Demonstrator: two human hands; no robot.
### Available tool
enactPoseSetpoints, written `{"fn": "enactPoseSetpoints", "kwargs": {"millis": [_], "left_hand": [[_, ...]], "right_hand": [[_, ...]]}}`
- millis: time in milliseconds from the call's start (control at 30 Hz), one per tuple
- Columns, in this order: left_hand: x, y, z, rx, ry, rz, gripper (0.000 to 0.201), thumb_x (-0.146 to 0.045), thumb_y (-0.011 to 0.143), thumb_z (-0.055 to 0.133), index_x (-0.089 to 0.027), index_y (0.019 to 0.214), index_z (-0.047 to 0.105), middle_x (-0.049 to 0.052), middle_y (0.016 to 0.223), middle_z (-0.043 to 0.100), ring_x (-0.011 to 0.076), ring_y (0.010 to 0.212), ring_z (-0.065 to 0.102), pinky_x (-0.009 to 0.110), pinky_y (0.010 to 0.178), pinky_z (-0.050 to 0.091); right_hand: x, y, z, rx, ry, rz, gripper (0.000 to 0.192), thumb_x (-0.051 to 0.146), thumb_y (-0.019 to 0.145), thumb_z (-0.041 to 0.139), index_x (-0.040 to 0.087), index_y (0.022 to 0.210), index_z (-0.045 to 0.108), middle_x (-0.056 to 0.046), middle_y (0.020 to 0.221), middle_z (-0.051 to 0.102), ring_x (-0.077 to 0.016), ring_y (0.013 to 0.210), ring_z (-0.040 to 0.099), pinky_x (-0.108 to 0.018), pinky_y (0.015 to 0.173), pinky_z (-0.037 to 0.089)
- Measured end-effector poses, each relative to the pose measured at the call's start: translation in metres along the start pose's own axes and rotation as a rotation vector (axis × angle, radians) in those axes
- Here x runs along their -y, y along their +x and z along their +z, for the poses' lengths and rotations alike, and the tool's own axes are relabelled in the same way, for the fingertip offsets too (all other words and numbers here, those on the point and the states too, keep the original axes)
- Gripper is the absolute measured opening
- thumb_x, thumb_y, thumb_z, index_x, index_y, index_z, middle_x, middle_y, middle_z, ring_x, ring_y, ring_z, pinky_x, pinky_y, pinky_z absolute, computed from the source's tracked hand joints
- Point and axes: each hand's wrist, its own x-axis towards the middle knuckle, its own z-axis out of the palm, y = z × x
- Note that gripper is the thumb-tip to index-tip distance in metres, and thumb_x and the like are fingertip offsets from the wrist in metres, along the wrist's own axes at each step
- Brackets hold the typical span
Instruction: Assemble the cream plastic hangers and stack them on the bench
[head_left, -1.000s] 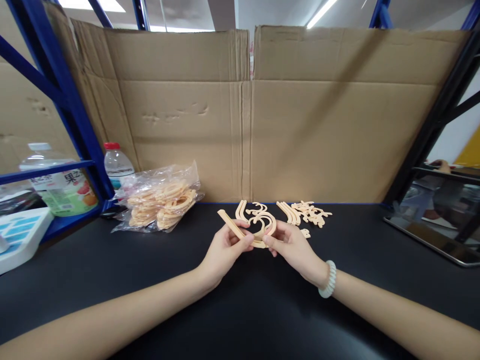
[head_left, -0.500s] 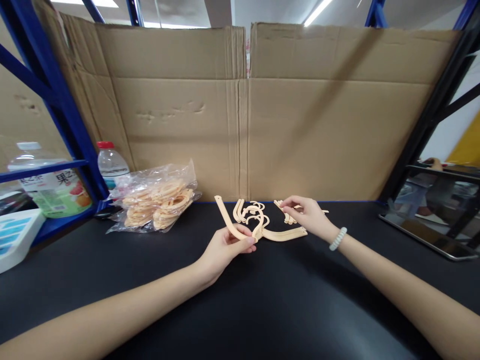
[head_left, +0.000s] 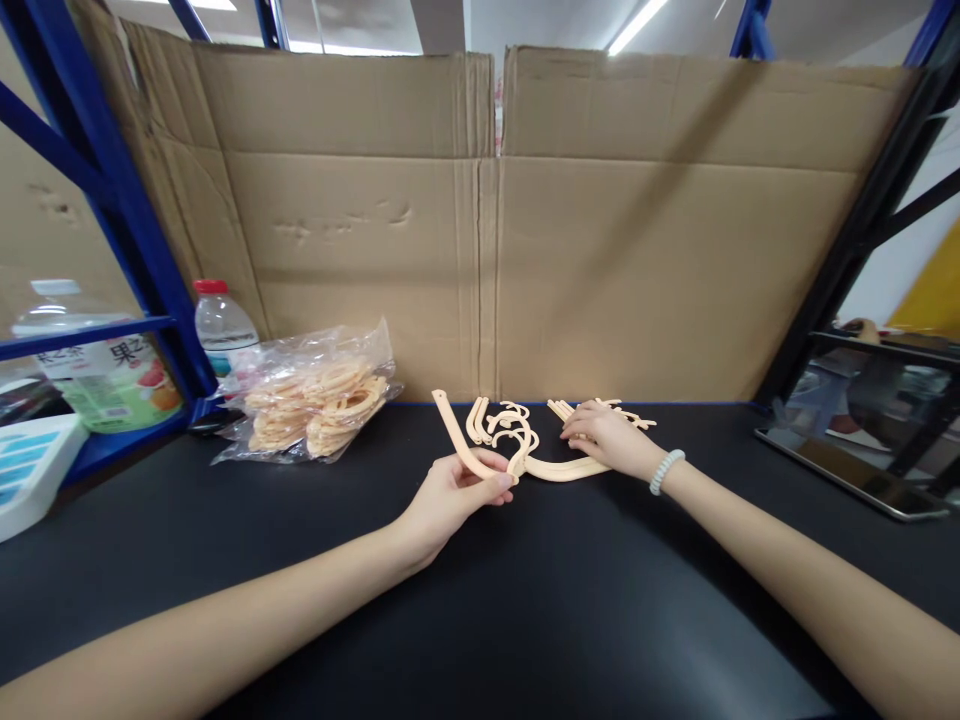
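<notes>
Hanger (head_left: 480, 455) pinched at mid-curve by left hand (head_left: 450, 495), long axis left-right over worktop (head_left: 525, 620) | right hand (head_left: 607, 440) nearer, fingers closing on loose strips (head_left: 574, 412) just right of it

Small parts (head_left: 616, 413): partly hidden under the right hand (head_left: 609, 442).
Large bottle (head_left: 90, 365): crossed by the blue shelf rail (head_left: 82, 337).

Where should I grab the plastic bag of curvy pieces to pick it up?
Probably take the plastic bag by its crumpled loose top edge at the back right, coming down from above. The pieces lie heaped low inside, so the film there is slack and easy to pinch. The water bottle crowds its left side.
</notes>
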Motion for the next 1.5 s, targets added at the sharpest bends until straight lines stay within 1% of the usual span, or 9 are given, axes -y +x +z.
{"fn": "enactPoseSetpoints", "kwargs": {"millis": [267, 400, 700, 933, 1067, 1133, 1233, 1367, 1500], "left_hand": [[0.001, 0.000, -0.001, 0.029, 0.051, 0.006, 0.026, -0.029, 0.068, 0.078, -0.012, 0.084, 0.066, 0.002, 0.075, 0.067, 0.0128, 0.070, 0.061, 0.026, 0.069, 0.048], [0.001, 0.000, -0.001, 0.033, 0.049, 0.010, 0.026, -0.029, 0.068, 0.078, -0.012, 0.084, 0.065, 0.002, 0.075, 0.066, 0.0124, 0.069, 0.060, 0.026, 0.069, 0.047], [0.002, 0.000, -0.002, 0.044, 0.046, 0.017, 0.026, -0.029, 0.068, 0.078, -0.012, 0.084, 0.065, 0.001, 0.074, 0.066, 0.0118, 0.069, 0.060, 0.025, 0.068, 0.047], [0.001, 0.000, -0.001, 0.028, 0.050, 0.018, 0.026, -0.030, 0.068, 0.078, -0.012, 0.083, 0.065, 0.002, 0.075, 0.065, 0.0119, 0.069, 0.059, 0.025, 0.068, 0.047], [0.001, 0.000, -0.001, 0.028, 0.042, 0.018, 0.027, -0.030, 0.068, 0.078, -0.012, 0.083, 0.065, 0.002, 0.075, 0.065, 0.0119, 0.069, 0.059, 0.025, 0.068, 0.047], [0.001, 0.000, -0.001, 0.031, 0.042, 0.019, 0.027, -0.030, 0.068, 0.078, -0.012, 0.083, 0.065, 0.002, 0.075, 0.065, 0.0119, 0.068, 0.059, 0.025, 0.068, 0.046], [0.002, 0.001, -0.002, 0.036, 0.043, 0.025, 0.026, -0.030, 0.068, 0.078, -0.012, 0.083, 0.065, 0.002, 0.075, 0.065, 0.0119, 0.068, 0.058, 0.025, 0.068, 0.046], [0.001, 0.001, -0.001, 0.037, 0.042, 0.030, 0.027, -0.031, 0.068, 0.078, -0.013, 0.083, 0.066, 0.002, 0.075, 0.064, 0.0121, 0.068, 0.058, 0.026, 0.068, 0.046], [0.001, 0.000, -0.001, 0.023, 0.042, 0.030, 0.027, -0.031, 0.067, 0.079, -0.013, 0.082, 0.066, 0.003, 0.076, 0.064, 0.0127, 0.068, 0.059, 0.027, 0.068, 0.047]], "right_hand": [[-0.003, 0.002, 0.009, -0.011, -0.049, 0.079, 0.024, 0.005, 0.082, 0.052, 0.017, 0.082, 0.073, -0.010, 0.087, 0.067, -0.0226, 0.086, 0.060, -0.037, 0.081, 0.049], [-0.006, 0.001, 0.011, -0.002, -0.046, 0.100, 0.020, 0.007, 0.081, 0.056, 0.017, 0.090, 0.072, -0.010, 0.092, 0.068, -0.0249, 0.094, 0.060, -0.040, 0.087, 0.048], [-0.006, -0.001, 0.006, 0.061, 0.021, 0.024, 0.031, 0.001, 0.078, 0.050, 0.017, 0.093, 0.072, -0.009, 0.088, 0.071, -0.0213, 0.085, 0.063, -0.036, 0.082, 0.049], [-0.001, 0.001, 0.007, -0.040, 0.120, 0.023, 0.024, 0.005, 0.079, 0.051, 0.018, 0.078, 0.070, -0.008, 0.084, 0.067, -0.0225, 0.088, 0.058, -0.036, 0.081, 0.047], [0.004, 0.001, 0.001, -0.173, 0.185, 0.138, 0.022, 0.013, 0.086, 0.045, 0.019, 0.093, 0.065, -0.006, 0.078, 0.064, -0.0193, 0.072, 0.058, -0.035, 0.070, 0.048], [0.009, 0.002, -0.004, -0.270, 0.341, 0.224, 0.020, 0.020, 0.089, 0.043, 0.019, 0.099, 0.060, -0.004, 0.076, 0.062, -0.0165, 0.061, 0.056, -0.032, 0.060, 0.049], [0.024, 0.004, -0.014, -0.444, 0.789, 0.322, 0.015, 0.030, 0.086, 0.052, 0.019, 0.095, 0.056, -0.006, 0.093, 0.064, -0.0126, 0.058, 0.057, -0.030, 0.057, 0.050], [0.053, 0.006, -0.027, -0.531, 1.207, 0.381, 0.023, 0.036, 0.082, 0.063, 0.020, 0.095, 0.053, -0.009, 0.111, 0.062, -0.0122, 0.067, 0.064, -0.034, 0.072, 0.055], [0.076, 0.006, -0.031, -0.508, 1.412, 0.414, 0.022, 0.032, 0.080, 0.066, 0.021, 0.093, 0.053, -0.006, 0.103, 0.064, -0.0153, 0.076, 0.067, -0.040, 0.086, 0.052]]}}
